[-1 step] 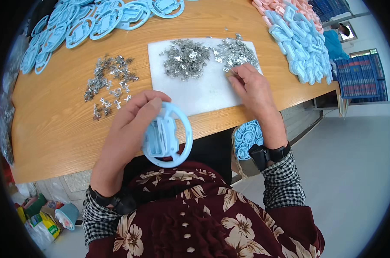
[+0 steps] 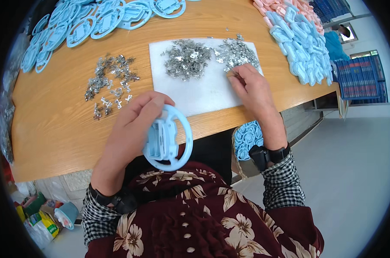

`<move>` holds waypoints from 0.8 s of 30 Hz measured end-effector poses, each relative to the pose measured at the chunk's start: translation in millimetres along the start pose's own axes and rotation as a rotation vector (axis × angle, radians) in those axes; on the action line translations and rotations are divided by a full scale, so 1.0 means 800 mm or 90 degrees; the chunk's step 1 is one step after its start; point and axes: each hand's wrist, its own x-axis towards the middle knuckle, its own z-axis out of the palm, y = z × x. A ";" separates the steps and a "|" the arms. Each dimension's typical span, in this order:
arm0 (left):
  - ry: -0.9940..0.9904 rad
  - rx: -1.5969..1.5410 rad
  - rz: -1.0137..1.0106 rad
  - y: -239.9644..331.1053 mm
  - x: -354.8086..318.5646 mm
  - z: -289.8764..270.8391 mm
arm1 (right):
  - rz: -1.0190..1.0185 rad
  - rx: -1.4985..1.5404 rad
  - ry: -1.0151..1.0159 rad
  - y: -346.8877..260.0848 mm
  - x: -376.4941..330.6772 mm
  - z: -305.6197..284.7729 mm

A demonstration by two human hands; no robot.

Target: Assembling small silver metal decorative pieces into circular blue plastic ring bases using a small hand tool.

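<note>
My left hand is closed round the upper left of a light-blue toy steering wheel. The wheel is tilted above the table's front edge, its boxy hollow centre facing right. At the near side of a pile of small flat silver metal pieces, my right hand has thumb and fingers pinched together. What lies between those fingertips is too small to make out. A second, denser pile of metal pieces is left of it, both on a white foam sheet.
Loose metal clips are scattered on the wooden table at left. More blue wheels crowd the far left. Blue plastic parts and pink ones are heaped far right. Below the edge stands a container of blue parts.
The steering wheel and my left hand have shifted very slightly down and right. My right hand stays at the pile.
</note>
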 end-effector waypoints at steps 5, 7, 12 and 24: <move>-0.065 0.134 -0.019 -0.004 0.021 0.020 | -0.044 0.254 -0.070 -0.045 -0.022 -0.007; -0.101 0.145 0.028 -0.010 0.025 0.023 | -0.075 0.303 -0.169 -0.074 -0.023 -0.014; -0.115 0.153 0.122 -0.017 0.029 0.018 | -0.028 0.528 -0.176 -0.093 -0.020 -0.002; 0.023 0.159 0.118 -0.012 0.026 -0.007 | 0.128 0.722 -0.207 -0.095 -0.016 0.032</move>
